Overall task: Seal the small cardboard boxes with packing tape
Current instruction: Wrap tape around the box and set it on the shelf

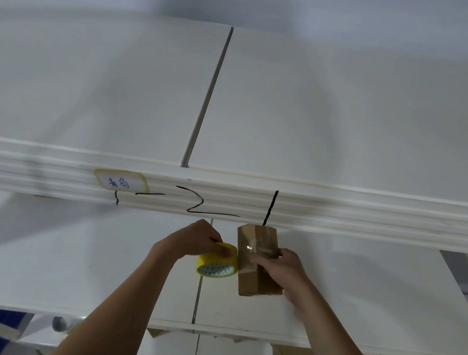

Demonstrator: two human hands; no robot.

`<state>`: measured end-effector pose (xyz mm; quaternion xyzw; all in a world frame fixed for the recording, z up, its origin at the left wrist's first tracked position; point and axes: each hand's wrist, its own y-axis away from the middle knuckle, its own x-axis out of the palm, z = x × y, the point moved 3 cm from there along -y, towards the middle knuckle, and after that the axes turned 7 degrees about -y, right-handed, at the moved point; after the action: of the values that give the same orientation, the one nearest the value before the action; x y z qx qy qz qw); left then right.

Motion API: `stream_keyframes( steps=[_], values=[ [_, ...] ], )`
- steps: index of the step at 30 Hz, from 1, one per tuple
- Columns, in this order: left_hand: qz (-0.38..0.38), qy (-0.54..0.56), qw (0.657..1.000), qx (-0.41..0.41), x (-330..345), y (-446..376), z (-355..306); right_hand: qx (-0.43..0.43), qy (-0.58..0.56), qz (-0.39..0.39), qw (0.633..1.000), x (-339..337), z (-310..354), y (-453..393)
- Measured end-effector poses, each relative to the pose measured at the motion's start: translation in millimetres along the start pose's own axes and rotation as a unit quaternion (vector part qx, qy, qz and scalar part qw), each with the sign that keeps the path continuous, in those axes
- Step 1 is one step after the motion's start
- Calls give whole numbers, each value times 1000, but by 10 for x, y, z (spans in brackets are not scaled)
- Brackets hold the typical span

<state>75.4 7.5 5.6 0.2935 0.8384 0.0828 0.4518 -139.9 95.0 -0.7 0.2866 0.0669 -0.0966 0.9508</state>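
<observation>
Both bare forearms reaching forward and up from the lower edge, converging near the middle. Left hand (199,241) knuckles up, fingers curled round a yellow tape roll (216,263). Right hand (282,265) gripping a small brown cardboard box (255,278), index finger lying across it.

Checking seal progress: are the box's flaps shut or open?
Shut. The box shows closed faces with clear tape glinting across it; right hand grips it, left hand holds the tape roll.
</observation>
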Motion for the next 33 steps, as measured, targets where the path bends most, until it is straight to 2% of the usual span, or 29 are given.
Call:
stream_keyframes(
  steps=[4,6,16,19,23,25,29,33],
  values=[
    [-54,-115,991,-46,-42,-6,100,-2,-45,15,999,-3,81,58],
    [-48,-132,989,-50,-6,-15,132,-8,-51,18,999,-6,103,75],
    [42,-59,997,-39,75,-32,87,-5,-134,110,985,45,97,121],
    [37,-28,999,-27,56,-32,26,-10,-173,151,973,78,79,101],
    [16,-27,999,-13,63,-28,-17,13,-222,166,961,79,61,118],
    [0,-20,1000,-17,96,-19,4,8,-203,169,965,76,49,95],
    [-34,-68,997,-9,138,-13,-90,-12,-88,130,988,146,109,154],
    [-44,-82,996,2,156,-52,-193,-46,10,90,995,187,124,119]
  ],
)
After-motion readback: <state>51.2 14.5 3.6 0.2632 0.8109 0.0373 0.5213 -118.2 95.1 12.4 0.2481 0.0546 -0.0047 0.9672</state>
